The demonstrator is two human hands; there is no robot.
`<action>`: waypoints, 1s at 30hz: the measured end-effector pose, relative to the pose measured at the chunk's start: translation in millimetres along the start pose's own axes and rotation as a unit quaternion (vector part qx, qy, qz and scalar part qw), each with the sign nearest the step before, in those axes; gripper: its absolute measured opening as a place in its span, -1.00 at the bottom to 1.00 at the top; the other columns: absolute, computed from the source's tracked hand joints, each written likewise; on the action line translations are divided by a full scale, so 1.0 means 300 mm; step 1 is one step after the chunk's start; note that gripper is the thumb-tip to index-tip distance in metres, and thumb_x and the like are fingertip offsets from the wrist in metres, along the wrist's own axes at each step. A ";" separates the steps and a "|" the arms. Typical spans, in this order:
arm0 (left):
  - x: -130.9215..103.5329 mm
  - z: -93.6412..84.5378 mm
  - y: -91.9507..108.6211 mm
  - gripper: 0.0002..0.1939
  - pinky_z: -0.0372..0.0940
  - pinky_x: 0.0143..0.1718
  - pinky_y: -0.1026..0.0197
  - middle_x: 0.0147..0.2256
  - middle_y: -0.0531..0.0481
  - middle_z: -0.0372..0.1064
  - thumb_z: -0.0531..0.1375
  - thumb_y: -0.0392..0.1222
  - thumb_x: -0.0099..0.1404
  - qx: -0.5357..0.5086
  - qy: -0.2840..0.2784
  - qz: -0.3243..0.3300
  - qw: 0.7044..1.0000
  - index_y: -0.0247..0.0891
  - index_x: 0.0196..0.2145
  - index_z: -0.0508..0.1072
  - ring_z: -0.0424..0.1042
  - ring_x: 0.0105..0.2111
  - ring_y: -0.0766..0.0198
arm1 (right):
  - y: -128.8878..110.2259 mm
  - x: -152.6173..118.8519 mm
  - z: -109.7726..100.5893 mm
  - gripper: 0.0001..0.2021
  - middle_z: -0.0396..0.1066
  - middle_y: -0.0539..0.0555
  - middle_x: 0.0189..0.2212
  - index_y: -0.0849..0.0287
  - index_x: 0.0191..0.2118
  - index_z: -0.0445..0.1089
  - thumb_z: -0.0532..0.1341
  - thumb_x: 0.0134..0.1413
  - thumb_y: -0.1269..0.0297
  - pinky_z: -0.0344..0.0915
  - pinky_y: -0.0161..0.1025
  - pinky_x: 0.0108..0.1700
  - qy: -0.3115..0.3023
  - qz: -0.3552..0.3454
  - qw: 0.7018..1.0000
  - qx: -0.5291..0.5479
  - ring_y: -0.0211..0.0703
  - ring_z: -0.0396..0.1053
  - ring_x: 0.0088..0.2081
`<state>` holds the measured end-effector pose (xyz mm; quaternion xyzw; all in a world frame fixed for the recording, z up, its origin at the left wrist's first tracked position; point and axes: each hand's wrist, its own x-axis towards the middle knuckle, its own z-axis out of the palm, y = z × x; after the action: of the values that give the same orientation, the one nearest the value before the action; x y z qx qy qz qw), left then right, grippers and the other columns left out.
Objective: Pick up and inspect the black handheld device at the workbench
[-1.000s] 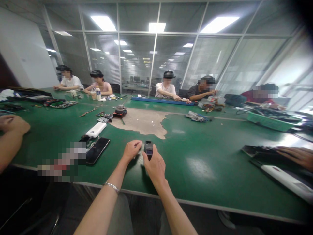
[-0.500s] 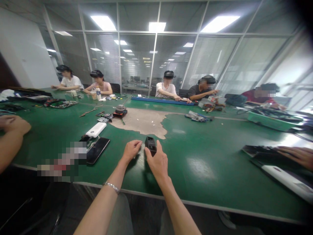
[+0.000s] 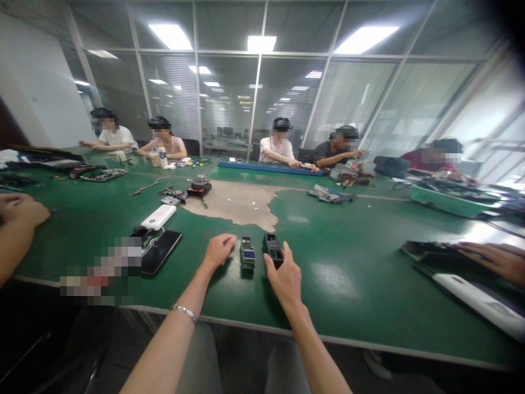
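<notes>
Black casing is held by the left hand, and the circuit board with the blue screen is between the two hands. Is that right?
Not quite: the head view shows the black casing held by the right hand. The circuit board with the blue screen is between the two hands.

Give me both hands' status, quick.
Left hand: partly curled near the circuit board; whether it holds anything cannot be told.
Right hand: closed on the black casing.

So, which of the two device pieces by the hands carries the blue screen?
The green circuit board on the table between the left hand and right hand; the black plastic housing in the latter shows openings, no screen.
</notes>
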<state>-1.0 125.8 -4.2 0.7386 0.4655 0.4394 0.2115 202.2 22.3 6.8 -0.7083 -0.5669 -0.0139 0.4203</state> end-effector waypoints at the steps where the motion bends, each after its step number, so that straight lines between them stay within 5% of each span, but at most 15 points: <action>1: 0.000 0.001 -0.001 -0.70 0.33 -0.05 0.22 -0.16 -0.05 0.54 0.09 -0.07 0.30 0.000 0.001 0.001 1.000 -0.19 -0.20 0.58 0.49 -0.13 0.21 | 0.002 -0.005 0.002 -0.30 0.32 0.39 0.07 0.40 0.28 0.00 0.08 0.16 0.01 0.26 -0.06 0.02 -0.001 -0.001 1.000 -0.001 0.11 0.35 0.05; 20: -0.006 -0.003 0.003 -0.70 0.33 -0.03 0.21 -0.16 -0.05 0.54 0.08 -0.07 0.31 0.004 0.001 0.008 1.000 -0.19 -0.20 0.58 0.49 -0.12 0.20 | 0.019 -0.037 0.043 -0.24 0.22 0.41 0.14 0.44 0.29 -0.03 0.10 0.13 -0.03 0.21 -0.04 0.08 -0.011 -0.019 0.999 -0.030 0.13 0.26 0.12; 30: -0.008 0.001 -0.004 -0.71 0.33 -0.02 0.21 -0.15 -0.04 0.53 0.09 -0.09 0.30 0.001 0.008 0.005 1.000 -0.20 -0.19 0.57 0.49 -0.13 0.22 | 0.014 -0.051 0.021 -0.34 0.29 0.34 0.10 0.37 0.22 0.14 0.05 0.16 -0.06 0.19 -0.02 0.12 0.032 -0.033 0.999 0.006 0.08 0.27 0.10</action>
<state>-1.9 124.4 -6.4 0.7378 0.4636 0.4458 0.2049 197.4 13.9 -7.5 -0.6857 -0.5765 -0.0471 0.4419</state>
